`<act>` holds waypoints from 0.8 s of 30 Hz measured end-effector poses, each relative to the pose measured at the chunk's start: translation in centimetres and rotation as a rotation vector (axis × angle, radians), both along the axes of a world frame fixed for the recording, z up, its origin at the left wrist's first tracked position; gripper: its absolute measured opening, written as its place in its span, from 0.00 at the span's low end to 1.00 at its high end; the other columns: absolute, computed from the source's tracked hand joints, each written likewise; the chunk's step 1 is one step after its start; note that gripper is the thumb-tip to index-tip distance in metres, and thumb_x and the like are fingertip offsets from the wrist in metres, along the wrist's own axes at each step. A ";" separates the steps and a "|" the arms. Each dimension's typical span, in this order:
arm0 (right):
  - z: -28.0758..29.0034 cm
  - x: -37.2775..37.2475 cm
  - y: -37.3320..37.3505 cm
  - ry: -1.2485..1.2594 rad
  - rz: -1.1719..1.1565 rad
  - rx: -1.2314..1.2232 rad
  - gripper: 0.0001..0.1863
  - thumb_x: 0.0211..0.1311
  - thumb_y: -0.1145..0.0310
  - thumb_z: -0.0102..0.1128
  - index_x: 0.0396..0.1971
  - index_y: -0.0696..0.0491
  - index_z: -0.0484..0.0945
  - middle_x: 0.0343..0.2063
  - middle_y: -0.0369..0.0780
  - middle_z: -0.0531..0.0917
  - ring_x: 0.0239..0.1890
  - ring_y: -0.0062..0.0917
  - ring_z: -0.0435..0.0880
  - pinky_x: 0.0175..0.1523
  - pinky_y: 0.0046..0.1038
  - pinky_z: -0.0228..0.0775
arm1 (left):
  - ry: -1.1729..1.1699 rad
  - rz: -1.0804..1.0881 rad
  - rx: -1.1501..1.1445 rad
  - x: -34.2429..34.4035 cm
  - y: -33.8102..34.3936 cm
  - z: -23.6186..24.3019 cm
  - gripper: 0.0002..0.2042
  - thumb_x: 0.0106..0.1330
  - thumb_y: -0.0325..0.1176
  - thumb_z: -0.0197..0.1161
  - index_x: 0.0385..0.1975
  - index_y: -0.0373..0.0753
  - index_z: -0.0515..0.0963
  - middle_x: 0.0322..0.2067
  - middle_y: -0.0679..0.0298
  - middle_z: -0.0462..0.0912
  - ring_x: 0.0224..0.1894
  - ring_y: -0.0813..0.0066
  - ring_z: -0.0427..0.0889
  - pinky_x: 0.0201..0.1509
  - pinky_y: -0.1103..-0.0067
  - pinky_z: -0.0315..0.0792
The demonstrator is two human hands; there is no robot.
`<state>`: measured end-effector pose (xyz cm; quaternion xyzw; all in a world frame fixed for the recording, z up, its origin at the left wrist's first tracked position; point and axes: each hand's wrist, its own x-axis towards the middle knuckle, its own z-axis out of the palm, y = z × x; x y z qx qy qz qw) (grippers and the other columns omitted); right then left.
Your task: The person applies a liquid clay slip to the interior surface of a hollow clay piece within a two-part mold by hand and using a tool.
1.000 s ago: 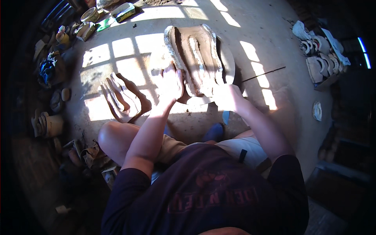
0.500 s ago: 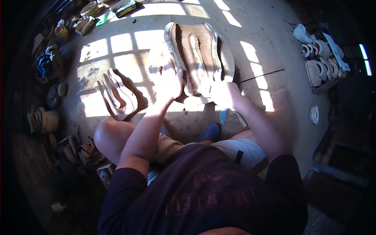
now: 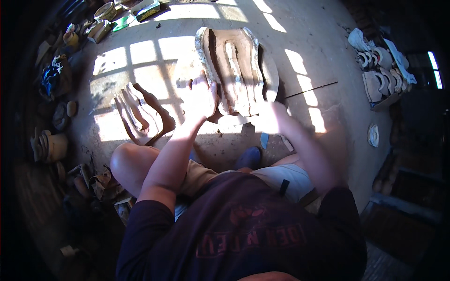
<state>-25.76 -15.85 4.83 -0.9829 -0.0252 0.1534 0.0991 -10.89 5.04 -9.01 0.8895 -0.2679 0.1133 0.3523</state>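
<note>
In front of me lies a large ridged clay form with raised, whitish-edged walls and grooves between them, on a pale round board. My left hand rests along the form's left wall, fingers stretched forward and thumb apart. At the near right corner of the form is my right hand; strong sunlight washes out its fingers, so what they hold, if anything, is hidden. To the left, a smaller clay piece with similar curved ridges lies on the floor.
A blue flat scrap and a small pale stick lie near my right forearm. A thin dark rod is farther right. Curved clay pieces stand at the right; containers and clutter line the left.
My right hand has shifted slightly at the near right corner of the clay form. My left hand stays against the left wall. The whole view has moved a little.
</note>
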 end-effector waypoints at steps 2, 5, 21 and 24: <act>0.4 3.7 -1.3 0.011 -0.128 0.151 0.24 0.61 0.58 0.64 0.53 0.57 0.85 0.34 0.54 0.88 0.34 0.46 0.89 0.41 0.40 0.82 | -0.095 -0.016 0.158 0.3 0.3 -0.6 0.27 0.79 0.38 0.44 0.68 0.22 0.68 0.61 0.36 0.75 0.62 0.43 0.76 0.76 0.47 0.56; 0.1 6.7 -4.4 0.212 -0.248 0.275 0.19 0.65 0.58 0.64 0.50 0.54 0.85 0.38 0.51 0.89 0.38 0.45 0.89 0.43 0.40 0.81 | -0.097 -0.060 0.074 0.1 -1.2 -1.1 0.27 0.80 0.38 0.43 0.68 0.22 0.68 0.61 0.36 0.75 0.62 0.44 0.76 0.76 0.47 0.56; -1.2 2.4 -1.0 0.053 -0.109 -0.015 0.24 0.65 0.51 0.67 0.54 0.50 0.83 0.34 0.46 0.90 0.34 0.43 0.90 0.44 0.39 0.84 | -0.187 -0.003 0.063 -0.2 0.0 -0.9 0.26 0.79 0.38 0.45 0.66 0.19 0.67 0.55 0.38 0.78 0.59 0.46 0.77 0.74 0.48 0.59; -1.1 7.4 -4.2 0.075 -0.384 0.379 0.17 0.67 0.54 0.66 0.42 0.53 0.88 0.33 0.46 0.90 0.32 0.37 0.91 0.41 0.36 0.83 | -0.166 -0.033 0.064 -0.5 -1.2 -0.4 0.26 0.79 0.37 0.45 0.65 0.19 0.68 0.54 0.37 0.78 0.57 0.45 0.78 0.73 0.48 0.59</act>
